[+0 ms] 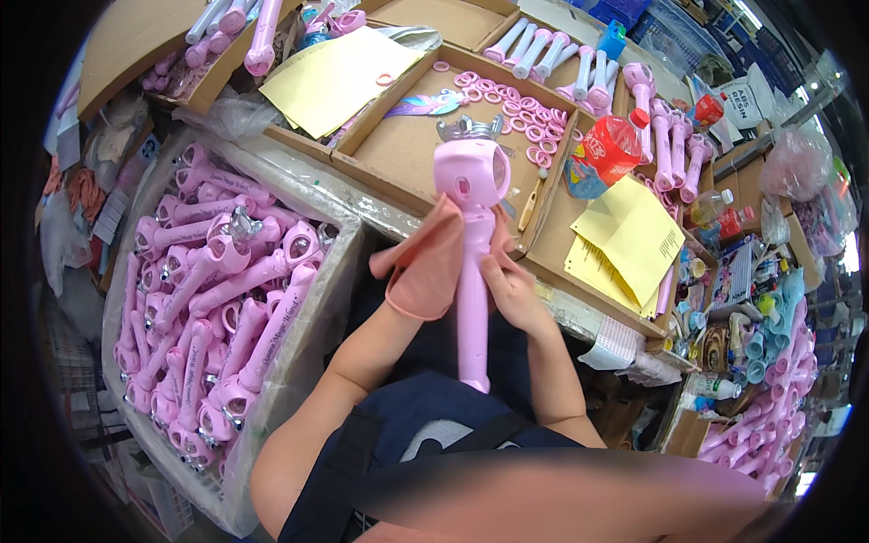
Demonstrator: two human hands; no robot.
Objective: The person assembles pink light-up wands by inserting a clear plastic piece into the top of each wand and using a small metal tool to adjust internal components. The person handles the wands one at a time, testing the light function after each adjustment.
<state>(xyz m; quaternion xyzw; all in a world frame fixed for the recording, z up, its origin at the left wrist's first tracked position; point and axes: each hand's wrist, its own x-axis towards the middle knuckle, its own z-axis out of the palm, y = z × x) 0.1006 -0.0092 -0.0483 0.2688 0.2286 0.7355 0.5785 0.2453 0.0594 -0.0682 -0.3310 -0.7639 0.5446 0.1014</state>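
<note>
As our right hand (514, 294) has its fingers curled around 1 pink toy wand (473, 290), upright before the cardboard tray (389, 149), salmon cloth (441, 237) hides our left hand (418, 281), whose fingers we cannot tell; the silver crown (471, 129) is on, wiping seemingly unfinished.

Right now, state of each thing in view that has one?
Pink toy wand: held in right hand, silver-crowned end away from body
Orange cloth: bunched at wand's neck
Cardboard tray: open
Pink rings: loose, mostly in tray
Wooden-handled tool: lying in tray
Red-capped bottle: closed
Plastic-lined bin: open, heaped with wands
Yellow paper sheets: overlapping
</note>
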